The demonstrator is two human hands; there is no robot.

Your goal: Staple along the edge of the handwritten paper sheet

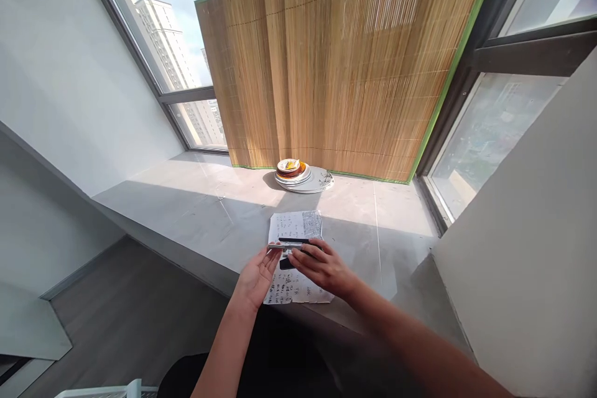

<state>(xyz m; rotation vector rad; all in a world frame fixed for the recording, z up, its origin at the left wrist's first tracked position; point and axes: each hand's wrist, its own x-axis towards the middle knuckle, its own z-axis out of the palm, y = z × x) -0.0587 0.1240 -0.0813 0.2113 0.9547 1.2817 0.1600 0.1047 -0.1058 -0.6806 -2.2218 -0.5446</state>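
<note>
A thin, silver-and-black, stick-like object (283, 247) lies level between my two hands; its exact kind is too small to make out. My left hand (255, 277), palm turned up, has its fingertips closed at the silver left end. From the right, my right hand (324, 265) curls its fingers over the darker end. Just beyond runs a slim black stick (293, 240), and I cannot tell whether it is held or lying on the paper. Below the fingers is a small black object (286, 264), partly covered by my right hand. Handwritten paper sheets (286, 224) lie beneath.
A stack of plates (305, 184) with small brown-rimmed dishes on top stands farther back on the grey ledge (186, 214). Behind it hangs a bamboo blind (336, 74) with green edging. Walls and windows close off both sides. The ledge's front edge is close to me.
</note>
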